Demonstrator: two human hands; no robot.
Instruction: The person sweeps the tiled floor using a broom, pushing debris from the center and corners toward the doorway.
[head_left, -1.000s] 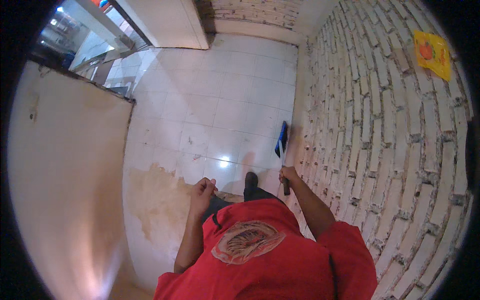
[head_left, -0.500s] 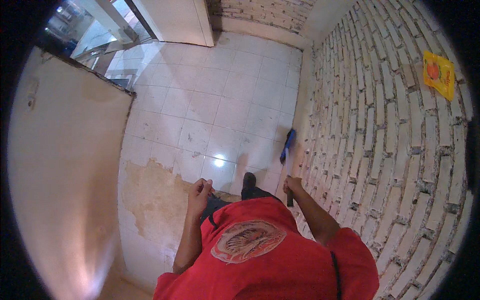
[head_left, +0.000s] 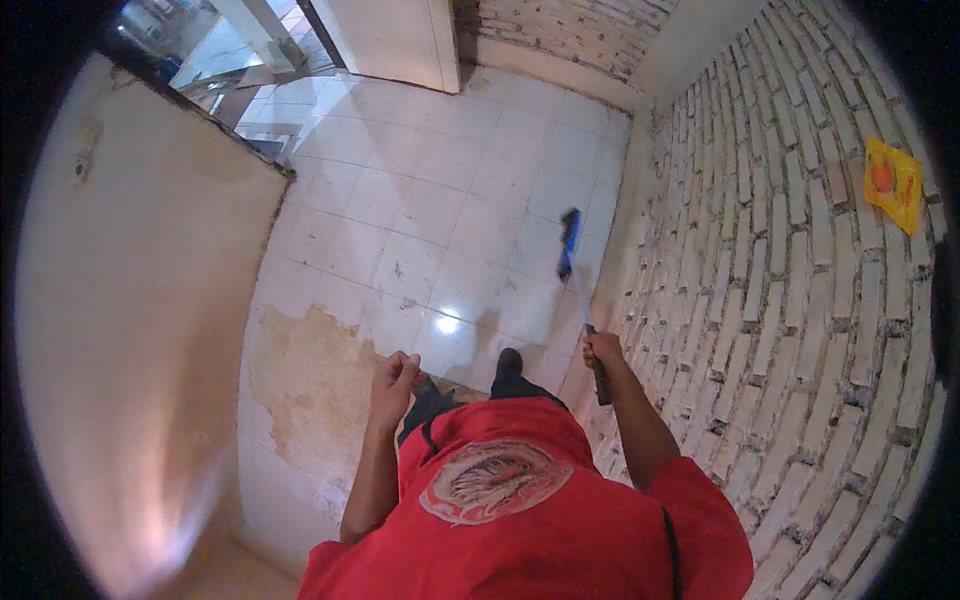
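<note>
My right hand is wrapped round the black grip of a long-handled brush. A pale shaft runs forward from the grip to a blue head with dark bristles, which is over the white floor tiles near the brick wall. My left hand is closed in front of my left thigh, its fingers curled in. Whether anything is inside it is hidden.
A whitish brick wall rises along my right side, with a yellow packet on it. A plain wall stands on the left. Ahead are a pale door panel and an opening. A brown patch marks the tiled floor.
The brush head has moved forward, away from the foot of the brick wall. My right hand has shifted slightly forward and right. My left hand stays closed in about the same place.
</note>
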